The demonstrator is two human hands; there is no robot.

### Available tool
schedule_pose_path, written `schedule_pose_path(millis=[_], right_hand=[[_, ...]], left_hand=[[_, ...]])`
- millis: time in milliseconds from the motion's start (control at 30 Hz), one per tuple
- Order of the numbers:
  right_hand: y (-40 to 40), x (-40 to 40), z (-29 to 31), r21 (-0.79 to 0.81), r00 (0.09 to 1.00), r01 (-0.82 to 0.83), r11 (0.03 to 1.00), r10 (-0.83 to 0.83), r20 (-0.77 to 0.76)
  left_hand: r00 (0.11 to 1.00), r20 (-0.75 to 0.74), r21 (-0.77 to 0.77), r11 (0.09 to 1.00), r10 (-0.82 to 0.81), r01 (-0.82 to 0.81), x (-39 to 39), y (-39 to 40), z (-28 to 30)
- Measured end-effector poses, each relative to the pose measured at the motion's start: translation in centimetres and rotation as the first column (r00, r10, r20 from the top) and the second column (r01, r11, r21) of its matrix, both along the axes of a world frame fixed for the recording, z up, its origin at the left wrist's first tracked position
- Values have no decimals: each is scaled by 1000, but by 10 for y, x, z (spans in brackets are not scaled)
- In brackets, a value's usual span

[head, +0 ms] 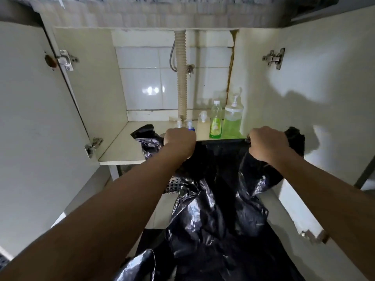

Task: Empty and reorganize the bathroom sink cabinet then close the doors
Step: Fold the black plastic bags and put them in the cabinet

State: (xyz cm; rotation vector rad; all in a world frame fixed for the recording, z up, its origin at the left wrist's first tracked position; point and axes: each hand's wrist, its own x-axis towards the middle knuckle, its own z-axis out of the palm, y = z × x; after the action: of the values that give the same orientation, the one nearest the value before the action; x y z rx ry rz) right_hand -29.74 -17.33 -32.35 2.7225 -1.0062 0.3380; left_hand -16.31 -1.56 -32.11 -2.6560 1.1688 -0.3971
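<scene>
We grip the black bag [215, 179] in both fists, left hand [178, 139] and right hand [265, 142] stretching its top edge taut just before the bottles [221, 122]; we should fold evenly, keeping clear of them.

The scene is dim overall, lit from behind and to the right of the camera. A bright reflection glares off the white tiles [151, 90] at the back of the cabinet, and soft highlights shine on the crinkled black plastic bag [215, 209]. A large, soft-edged shadow falls across the inside of the right door [316, 82]. The wide-angle lens bends the cabinet edges outward toward the frame borders. Fine detail looks soft and slightly smeared throughout, most so at the top edge.
</scene>
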Motion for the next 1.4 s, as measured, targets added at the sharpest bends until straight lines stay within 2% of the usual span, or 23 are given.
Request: schedule_pose_path(millis=[67,133,267,333,400,533,633,767,867,967,1067,1133,1200,1267,1333,1367,1400], right_hand=[[-12,2,-2,-71,994,-7,997,15,112],[-19,1,-3,-118,980,-34,992,57,190],[-17,-17,-19,-139,970,-68,988,98,223],[-10,-32,-36,-124,983,-83,989,102,155],[1,-50,-56,-110,994,-110,988,108,-21],[19,-85,-105,-22,916,-135,991,116,-385],[22,-99,-149,50,885,-101,994,112,-452],[21,-123,-216,139,859,9,990,63,-508],[23,-150,-268,176,821,67,982,46,-569],[30,-172,-302,306,744,171,937,81,-663],[30,-178,-316,419,654,306,855,131,-745],[28,-179,-315,437,590,357,826,163,-791],[26,-178,-312,431,529,379,819,190,-827],[27,-172,-311,430,509,382,818,202,-837],[30,-155,-298,398,378,386,832,252,-891],[33,-140,-284,389,351,379,839,259,-900],[34,-123,-270,422,410,373,826,261,-874]], left_hand=[[994,112,-74,997,2,6,-1,-9,4],[987,157,-116,993,25,-7,-4,-11,9],[997,80,-80,997,-3,9,-20,1,-4],[997,-49,9,999,-52,52,-32,10,-22],[978,-200,126,988,-63,90,-43,16,-43],[882,-465,227,954,-72,197,-58,24,-107],[838,-540,249,938,-73,242,-67,27,-156],[730,-683,267,929,-4,255,-89,28,-224],[695,-716,324,914,70,242,-117,34,-268],[667,-733,392,885,134,253,-145,44,-300],[632,-746,461,847,208,265,-161,53,-312],[546,-781,487,843,304,227,-166,56,-311],[451,-810,504,838,375,209,-168,58,-309],[364,-836,506,835,411,218,-168,60,-305],[295,-864,475,853,407,216,-161,58,-289],[295,-874,453,867,387,205,-153,55,-276],[315,-879,428,884,358,189,-141,51,-260]])
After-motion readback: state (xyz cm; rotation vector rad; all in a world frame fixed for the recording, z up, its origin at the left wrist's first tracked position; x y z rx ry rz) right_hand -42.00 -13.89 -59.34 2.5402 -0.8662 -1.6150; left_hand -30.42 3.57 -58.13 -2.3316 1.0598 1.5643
